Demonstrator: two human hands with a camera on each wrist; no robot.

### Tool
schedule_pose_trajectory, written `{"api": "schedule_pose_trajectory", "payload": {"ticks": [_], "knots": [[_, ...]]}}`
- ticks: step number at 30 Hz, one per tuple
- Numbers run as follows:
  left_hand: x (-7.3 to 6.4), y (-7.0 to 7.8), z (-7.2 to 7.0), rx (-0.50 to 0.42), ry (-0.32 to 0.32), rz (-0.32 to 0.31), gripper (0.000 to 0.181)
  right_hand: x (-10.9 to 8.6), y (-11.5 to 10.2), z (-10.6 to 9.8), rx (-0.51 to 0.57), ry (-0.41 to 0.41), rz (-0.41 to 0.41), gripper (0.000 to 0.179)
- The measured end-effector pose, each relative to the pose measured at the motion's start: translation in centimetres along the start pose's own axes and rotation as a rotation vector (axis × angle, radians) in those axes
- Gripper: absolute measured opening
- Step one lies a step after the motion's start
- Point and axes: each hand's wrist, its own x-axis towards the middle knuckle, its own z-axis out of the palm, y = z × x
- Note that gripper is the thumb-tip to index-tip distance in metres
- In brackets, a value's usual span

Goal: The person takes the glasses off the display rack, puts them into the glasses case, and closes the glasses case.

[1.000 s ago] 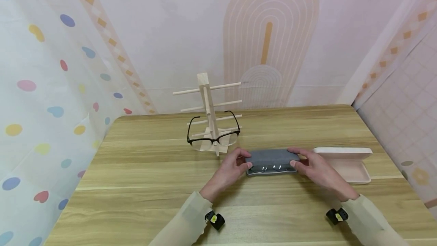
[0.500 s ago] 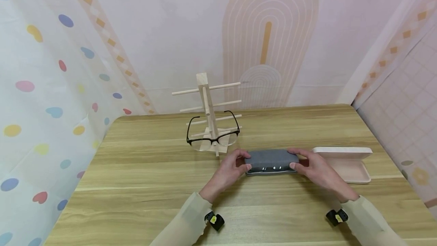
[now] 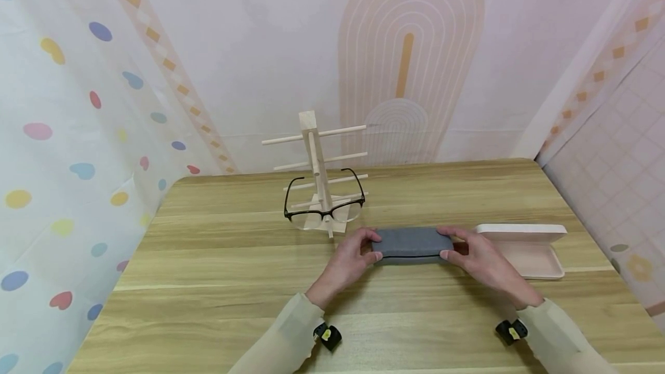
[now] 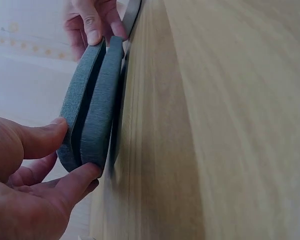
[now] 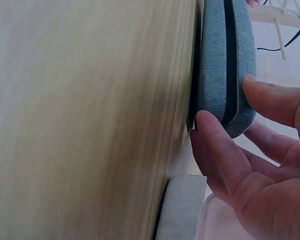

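A grey glasses case point(image 3: 413, 240) lies on the table, its lid lowered to a narrow dark gap along the front. My left hand point(image 3: 347, 260) holds its left end, and my right hand point(image 3: 480, 255) grips the right end. In the left wrist view, the left thumb rests on the lid of the case point(image 4: 101, 110) while the fingers touch the bottom half. The right wrist view has the right thumb on the lid and the fingers around the lower edge of the case point(image 5: 214, 65). Whatever lies inside the case is hidden.
Behind the left hand stands a wooden glasses rack point(image 3: 313, 143) with several crossbars. Black-framed glasses point(image 3: 327, 212) hang low on it. A pale glasses case point(image 3: 537, 261), lid raised, sits beside the right hand. Patterned curtains point(image 3: 249, 62) surround the wooden table point(image 3: 218, 281).
The grey case's lid has come down from both hands' push, narrowing the front opening. Glasses lenses showed inside it a second ago and are now out of sight.
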Motion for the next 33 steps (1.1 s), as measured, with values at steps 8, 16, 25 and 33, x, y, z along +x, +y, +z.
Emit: {"api": "schedule_pose_trajectory", "payload": {"ticks": [8, 16, 25, 33], "knots": [[0.0, -0.1, 0.2, 0.034, 0.001, -0.026, 0.020, -0.1, -0.3, -0.1, -0.076, 0.013, 0.027, 0.047], [0.2, -0.3, 0.5, 0.025, 0.006, -0.004, 0.024, 0.2, -0.4, 0.0, -0.063, 0.007, 0.054, 0.048], [-0.1, -0.2, 0.4, 0.130, 0.027, 0.006, 0.034, 0.3, -0.5, 0.2, -0.001, -0.017, 0.057, 0.049], [-0.6, -0.1, 0.4, 0.149, 0.004, -0.003, 0.055, -0.3, -1.3, 0.4, -0.004, -0.026, -0.039, 0.048]]}}
